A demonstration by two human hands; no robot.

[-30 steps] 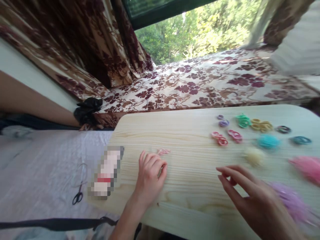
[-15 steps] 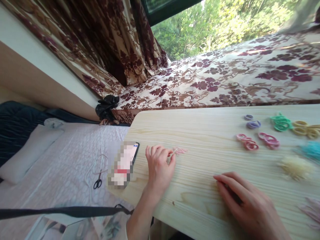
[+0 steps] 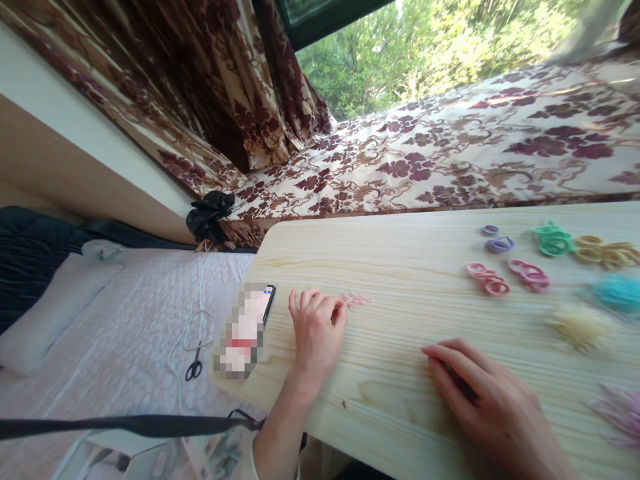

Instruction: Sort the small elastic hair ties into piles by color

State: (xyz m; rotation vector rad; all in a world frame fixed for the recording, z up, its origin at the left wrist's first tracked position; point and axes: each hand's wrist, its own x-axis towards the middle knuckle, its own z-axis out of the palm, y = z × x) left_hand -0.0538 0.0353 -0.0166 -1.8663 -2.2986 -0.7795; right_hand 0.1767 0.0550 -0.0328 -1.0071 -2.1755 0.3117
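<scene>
My left hand (image 3: 317, 330) rests on the wooden table (image 3: 400, 253) with its thumb and index finger pinched together. Just beyond those fingertips lies a small pile of thin pale-pink strands (image 3: 357, 300). Anything inside the pinch is too small or hidden to make out. Lower on the right, my right hand (image 3: 493, 400) lies on its side on the tabletop, thumb tip against index finger, and nothing shows in it.
Purple (image 3: 500, 244), pink (image 3: 531, 276), green (image 3: 553, 239) and yellow (image 3: 605, 252) hair ties lie far right. Nearer are blue (image 3: 620, 293), cream (image 3: 583, 327) and lilac (image 3: 620, 410) strand bundles. A phone (image 3: 250, 327) lies left; scissors (image 3: 194, 369) rest on the bed.
The strand that showed at my left fingertips is no longer visible there. Both hands have barely moved; the whole view has shifted slightly.
</scene>
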